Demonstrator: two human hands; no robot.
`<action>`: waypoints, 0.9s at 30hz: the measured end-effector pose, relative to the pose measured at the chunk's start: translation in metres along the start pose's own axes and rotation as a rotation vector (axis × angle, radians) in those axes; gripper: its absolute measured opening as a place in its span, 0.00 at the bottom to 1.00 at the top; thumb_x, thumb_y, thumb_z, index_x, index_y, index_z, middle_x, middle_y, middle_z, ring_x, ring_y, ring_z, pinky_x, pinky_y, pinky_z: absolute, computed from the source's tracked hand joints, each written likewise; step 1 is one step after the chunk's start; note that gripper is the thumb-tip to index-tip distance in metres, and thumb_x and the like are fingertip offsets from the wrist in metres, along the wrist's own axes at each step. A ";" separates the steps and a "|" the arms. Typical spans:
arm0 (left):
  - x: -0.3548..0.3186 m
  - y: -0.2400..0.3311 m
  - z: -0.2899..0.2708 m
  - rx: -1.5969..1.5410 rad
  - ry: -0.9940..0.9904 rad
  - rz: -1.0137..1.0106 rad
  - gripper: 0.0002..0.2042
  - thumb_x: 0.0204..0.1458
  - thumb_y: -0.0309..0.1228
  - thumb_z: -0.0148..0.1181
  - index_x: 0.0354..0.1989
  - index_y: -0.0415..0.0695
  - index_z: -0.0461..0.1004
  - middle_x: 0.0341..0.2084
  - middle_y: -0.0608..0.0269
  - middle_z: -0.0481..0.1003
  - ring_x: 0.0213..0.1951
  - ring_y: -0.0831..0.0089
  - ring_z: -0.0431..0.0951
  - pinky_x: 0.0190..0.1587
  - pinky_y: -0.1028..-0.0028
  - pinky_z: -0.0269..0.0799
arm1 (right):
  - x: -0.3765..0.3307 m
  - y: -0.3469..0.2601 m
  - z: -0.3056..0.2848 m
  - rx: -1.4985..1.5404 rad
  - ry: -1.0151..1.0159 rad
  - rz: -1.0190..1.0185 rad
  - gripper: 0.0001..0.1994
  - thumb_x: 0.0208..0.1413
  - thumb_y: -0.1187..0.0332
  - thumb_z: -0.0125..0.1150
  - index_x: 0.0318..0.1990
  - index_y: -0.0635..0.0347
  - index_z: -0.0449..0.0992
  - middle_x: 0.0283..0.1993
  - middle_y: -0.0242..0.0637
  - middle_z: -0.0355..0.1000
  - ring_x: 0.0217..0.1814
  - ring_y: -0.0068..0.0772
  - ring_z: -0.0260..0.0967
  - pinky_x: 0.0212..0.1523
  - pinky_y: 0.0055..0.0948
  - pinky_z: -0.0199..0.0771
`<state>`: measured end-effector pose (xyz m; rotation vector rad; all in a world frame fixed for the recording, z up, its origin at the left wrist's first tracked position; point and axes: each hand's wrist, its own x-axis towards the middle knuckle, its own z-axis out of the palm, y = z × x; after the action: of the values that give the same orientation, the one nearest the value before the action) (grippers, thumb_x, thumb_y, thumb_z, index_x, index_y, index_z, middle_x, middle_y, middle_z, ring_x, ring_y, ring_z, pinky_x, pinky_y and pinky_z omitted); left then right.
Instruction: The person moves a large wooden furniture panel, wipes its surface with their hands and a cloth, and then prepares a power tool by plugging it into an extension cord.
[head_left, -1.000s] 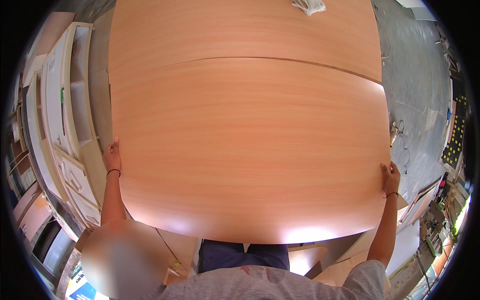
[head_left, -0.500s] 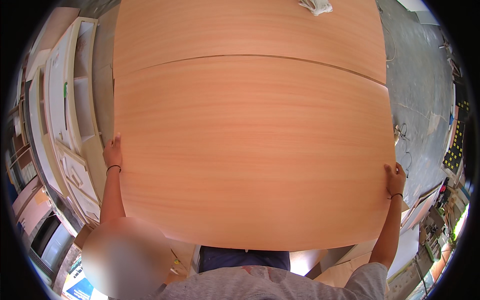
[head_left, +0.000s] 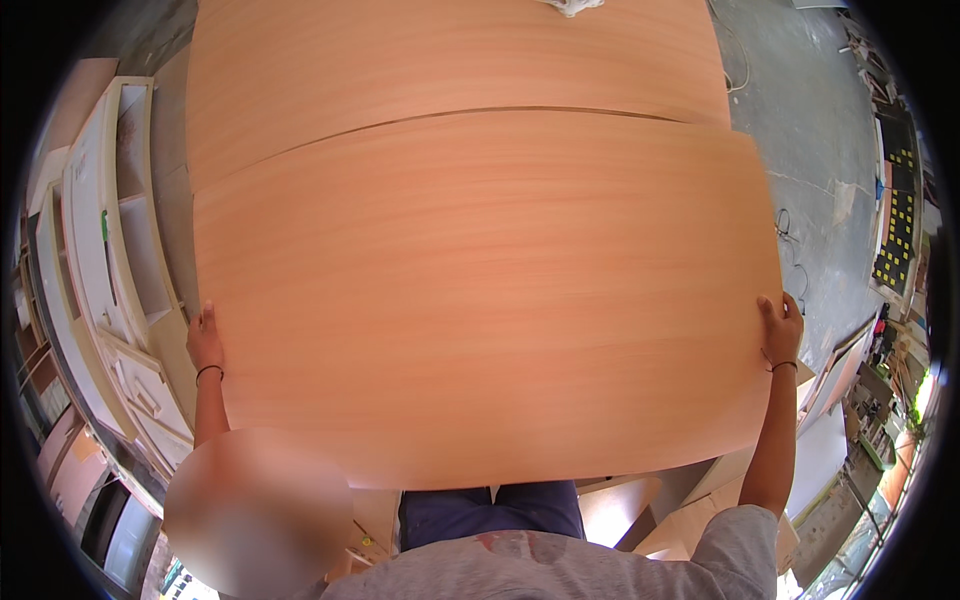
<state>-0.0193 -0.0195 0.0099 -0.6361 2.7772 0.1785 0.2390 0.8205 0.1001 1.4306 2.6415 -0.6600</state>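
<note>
Left grip (head_left: 206, 340), mid-left beside a cabinet (head_left: 95, 230) with open compartments, clasps the wooden board (head_left: 480, 300) filling the frame's centre; its upper edge borders a second board (head_left: 450, 60); right grip (head_left: 782, 328) clasps the right edge, grey floor (head_left: 800, 110) beyond.

I count two hands, my left hand (head_left: 205, 345) and my right hand (head_left: 783, 332), with one dark wristband (head_left: 209, 368) on each; two wood-grain panels, a near panel (head_left: 490, 300) and a far panel (head_left: 450, 60); one white cloth (head_left: 575, 7); and one grey shirt (head_left: 560, 568) on me.
</note>
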 end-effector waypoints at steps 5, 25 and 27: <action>0.001 -0.007 -0.002 -0.055 0.009 0.052 0.31 0.51 0.59 0.45 0.38 0.36 0.72 0.34 0.44 0.74 0.40 0.50 0.73 0.43 0.61 0.66 | 0.014 0.002 -0.034 0.180 -0.097 0.044 0.26 0.47 0.58 0.67 0.48 0.70 0.68 0.35 0.39 0.73 0.34 0.23 0.68 0.33 0.21 0.68; -0.017 0.003 -0.018 -0.086 0.081 -0.015 0.31 0.49 0.60 0.47 0.33 0.37 0.72 0.29 0.43 0.73 0.36 0.48 0.73 0.39 0.61 0.66 | 0.000 0.023 -0.055 0.269 -0.107 0.099 0.26 0.49 0.59 0.65 0.49 0.69 0.66 0.44 0.42 0.69 0.43 0.29 0.68 0.42 0.25 0.69; -0.016 0.000 -0.017 -0.073 0.115 -0.011 0.31 0.49 0.60 0.47 0.34 0.38 0.72 0.30 0.43 0.73 0.37 0.49 0.73 0.40 0.61 0.67 | 0.000 0.022 -0.053 0.226 -0.102 0.029 0.26 0.49 0.58 0.65 0.49 0.69 0.66 0.44 0.42 0.69 0.43 0.29 0.68 0.43 0.25 0.69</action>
<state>-0.0093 -0.0162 0.0309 -0.6997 2.8885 0.2496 0.2641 0.8522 0.1404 1.4401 2.5300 -1.0274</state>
